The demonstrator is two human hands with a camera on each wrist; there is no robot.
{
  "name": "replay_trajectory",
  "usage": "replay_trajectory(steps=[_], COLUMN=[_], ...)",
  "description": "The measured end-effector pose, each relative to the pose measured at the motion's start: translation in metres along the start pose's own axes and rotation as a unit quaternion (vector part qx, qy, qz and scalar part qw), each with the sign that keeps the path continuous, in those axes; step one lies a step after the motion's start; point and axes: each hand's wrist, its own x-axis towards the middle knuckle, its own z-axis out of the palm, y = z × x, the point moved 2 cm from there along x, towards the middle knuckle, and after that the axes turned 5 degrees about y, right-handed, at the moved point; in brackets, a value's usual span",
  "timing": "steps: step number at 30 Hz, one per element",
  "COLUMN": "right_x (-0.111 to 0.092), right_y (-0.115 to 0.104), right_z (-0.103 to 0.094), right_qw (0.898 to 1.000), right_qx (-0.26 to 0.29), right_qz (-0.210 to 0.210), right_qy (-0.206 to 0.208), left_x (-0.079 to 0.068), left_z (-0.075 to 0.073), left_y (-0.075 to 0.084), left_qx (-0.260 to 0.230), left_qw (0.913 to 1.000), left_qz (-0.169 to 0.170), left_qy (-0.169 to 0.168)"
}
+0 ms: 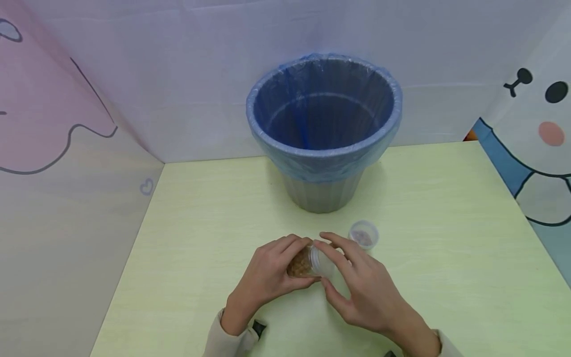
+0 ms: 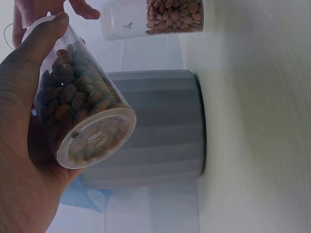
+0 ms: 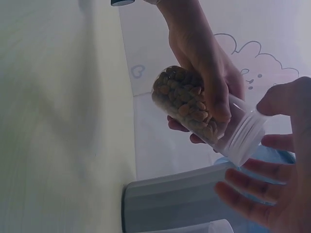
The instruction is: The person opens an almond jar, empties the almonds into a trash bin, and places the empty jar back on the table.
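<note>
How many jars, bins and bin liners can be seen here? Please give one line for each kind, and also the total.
Jars: 2 (held jar in the left hand, standing jar on the table)
Bins: 1 (grey bin)
Bin liners: 1 (blue liner)
Total: 4

a pale tabletop (image 1: 192, 233) meets a whitish back wall (image 1: 192, 74); side walls (image 1: 58, 248) bear cartoons (image 1: 556, 92)

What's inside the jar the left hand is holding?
Brown, almond-like nuts fill the lower part of the clear jar; near the neck none show. The left hand wraps the side, so the contents behind its fingers cannot be seen.
</note>
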Motion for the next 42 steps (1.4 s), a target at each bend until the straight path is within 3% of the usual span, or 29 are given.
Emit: replay_trajectory(steps=[13,26,42], right_x=[-0.0028,-0.0015,0.0009], right_y=[0.0071,0.0046,0.0036], right_z=[0.0023,0.0013,-0.0037], right_qw=[0.997,0.999,0.999], right_qx=[-0.011,0.019,0.027], right_qz=[0.068,0.037,-0.001], right_qy=[-0.033,-0.015,-0.042], left_x=[0.0006,-0.0001,-0.0002], left_z=[-0.0011,-0.0018,-0.0024], left_y=[0.0006,-0.0011,0.0003], left_qx=[-0.011,0.001,0.0], left_qw=[0.9999,1.0,0.9997], left_qz=[-0.003,0.0,-0.019], left_qy=[0.0,0.003,-0.013])
